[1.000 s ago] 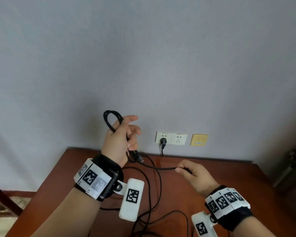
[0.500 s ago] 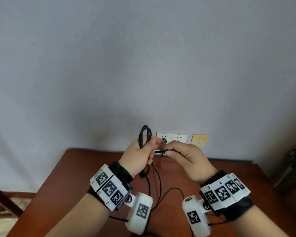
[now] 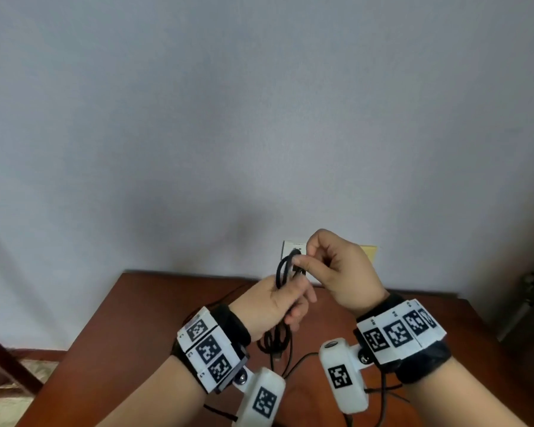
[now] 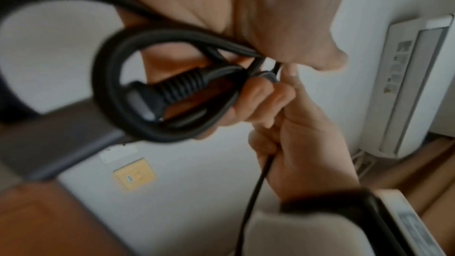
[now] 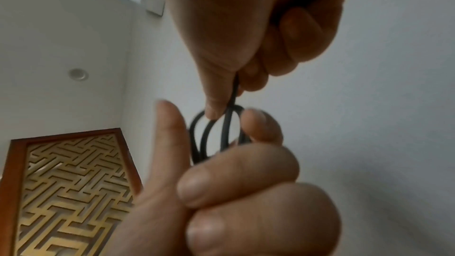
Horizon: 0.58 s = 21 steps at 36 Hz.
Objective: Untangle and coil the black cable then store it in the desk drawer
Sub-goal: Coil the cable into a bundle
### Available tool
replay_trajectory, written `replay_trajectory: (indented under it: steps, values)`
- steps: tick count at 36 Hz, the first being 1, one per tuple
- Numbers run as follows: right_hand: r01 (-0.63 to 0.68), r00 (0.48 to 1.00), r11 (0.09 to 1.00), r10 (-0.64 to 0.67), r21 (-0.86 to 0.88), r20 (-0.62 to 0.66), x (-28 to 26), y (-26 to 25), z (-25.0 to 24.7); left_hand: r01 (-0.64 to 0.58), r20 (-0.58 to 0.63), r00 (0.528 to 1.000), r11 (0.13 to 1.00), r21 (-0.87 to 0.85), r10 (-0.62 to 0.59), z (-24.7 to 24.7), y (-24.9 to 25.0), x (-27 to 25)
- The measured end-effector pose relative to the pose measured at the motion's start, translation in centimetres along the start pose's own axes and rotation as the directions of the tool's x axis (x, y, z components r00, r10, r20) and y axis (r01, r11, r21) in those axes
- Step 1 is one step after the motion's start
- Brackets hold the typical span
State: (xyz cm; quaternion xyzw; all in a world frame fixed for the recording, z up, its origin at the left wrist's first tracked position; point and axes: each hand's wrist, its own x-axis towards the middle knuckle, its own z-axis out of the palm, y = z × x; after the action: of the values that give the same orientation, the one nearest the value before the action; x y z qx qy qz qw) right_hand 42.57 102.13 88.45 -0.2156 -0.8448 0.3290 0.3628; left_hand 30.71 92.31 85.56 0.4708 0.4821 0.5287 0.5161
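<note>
Coiling underway, not done. Left hand (image 3: pixel 273 306) grip clenched round several loops of the black cable (image 3: pixel 282 271), held up over the desk (image 3: pixel 154 306); loop tops stick out at 12 o'clock of the fist, lower loops and a plug (image 4: pixel 157 95) hang at 6. Right hand (image 3: pixel 336 269), at 2 o'clock of left, pinches one strand at the loop top, apparently laying on another turn. Loose cable trails on desk near the wrists, so more left to wind, by my read. Drawer not in view; storing not yet begun

Left hand (image 3: pixel 272 306) and right hand (image 3: pixel 342 272) raised, fingers curled
</note>
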Motion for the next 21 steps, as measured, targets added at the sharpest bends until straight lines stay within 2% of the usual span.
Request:
replay_trajectory:
  steps: [2, 4, 7, 10, 12, 14, 16, 21]
  values:
    - [0.005, 1.000, 0.999, -0.005, 0.041, 0.003, 0.1, -0.4, 0.3, 0.043, 0.006, 0.999, 0.997, -0.070, -0.043, 0.4, 0.2, 0.0]
    - [-0.014, 1.000, 0.993, 0.013, 0.120, 0.009, 0.0, -0.8, 0.5, 0.061, -0.077, 0.994, 0.981, -0.183, -0.076, 0.5, 0.2, 0.2]
    - [-0.056, 0.998, 0.991, 0.053, 0.121, 0.023, -0.3, -0.4, 0.5, -0.011, -0.238, 0.968, 0.938, -0.347, -0.076, -0.2, 0.5, 0.7]
    - [-0.112, 0.991, 0.989, 0.104, 0.099, 0.081, -1.5, 0.7, 0.4, -0.104, -0.311, 0.947, 0.837, -0.537, -0.082, -1.6, 1.1, 0.9]
    - [-0.157, 0.986, 0.978, 0.147, 0.137, 0.081, -2.5, 1.3, 0.5, -0.137, -0.317, 0.944, 0.773, -0.619, -0.087, -2.6, 1.4, 1.0]
    - [-0.178, 0.984, 0.972, 0.176, 0.153, 0.025, -3.4, 1.8, 0.9, -0.141, -0.292, 0.954, 0.747, -0.649, -0.073, -3.1, 1.7, 0.7]
    - [-0.154, 0.988, 0.981, 0.157, 0.115, -0.011, -3.8, 2.2, 1.6, -0.114, -0.236, 0.970, 0.748, -0.654, -0.058, -3.0, 1.8, 0.5]
    - [-0.079, 0.995, 0.997, 0.080, -0.021, 0.052, -3.5, 1.3, 2.9, -0.047, -0.168, 0.983, 0.800, -0.599, -0.068, -1.4, 1.6, 0.4]
